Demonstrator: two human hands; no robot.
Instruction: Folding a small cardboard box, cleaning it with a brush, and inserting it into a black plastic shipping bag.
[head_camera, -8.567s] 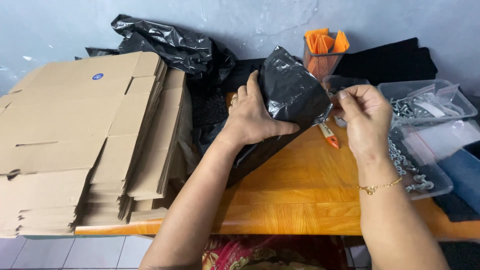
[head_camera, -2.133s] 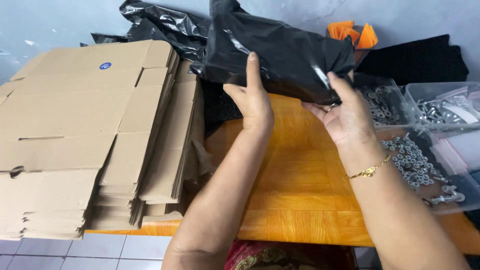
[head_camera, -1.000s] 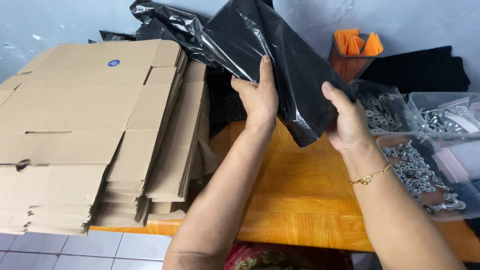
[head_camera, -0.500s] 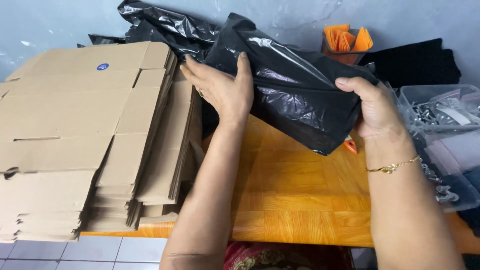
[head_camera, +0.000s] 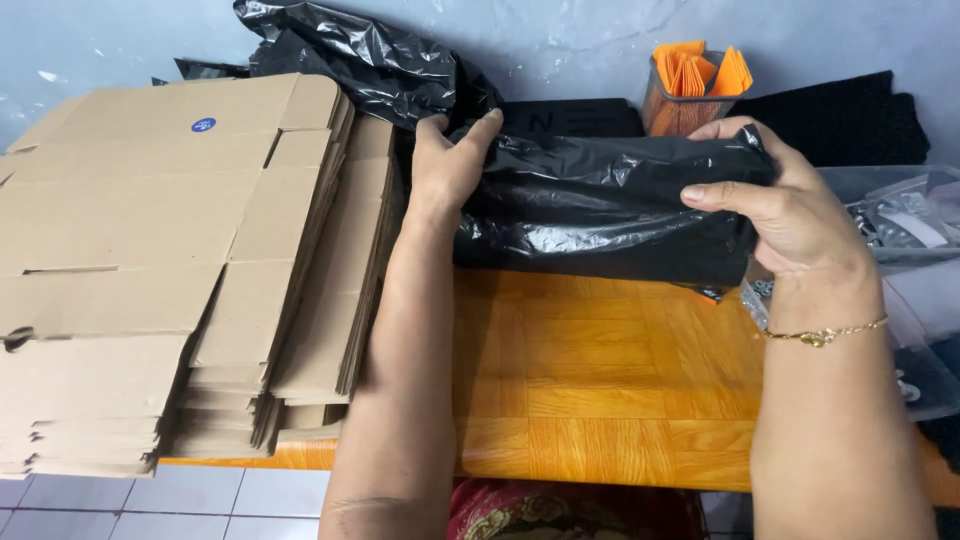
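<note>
Gripping opposite ends of a folded black plastic bag (head_camera: 610, 205) held level just above the wooden tabletop (head_camera: 600, 370), left hand (head_camera: 450, 165) and right hand (head_camera: 790, 210) were both clamped on it, forearms extended beside flattened cardboard boxes (head_camera: 170, 260).

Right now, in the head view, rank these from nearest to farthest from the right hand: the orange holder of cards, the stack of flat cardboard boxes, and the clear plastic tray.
From the right hand:
1. Orange holder of cards, just behind it by the wall.
2. Clear plastic tray, off to its right; close to the first, so that order is not certain.
3. Stack of flat cardboard boxes, far left across the table, beyond the left hand.
</note>
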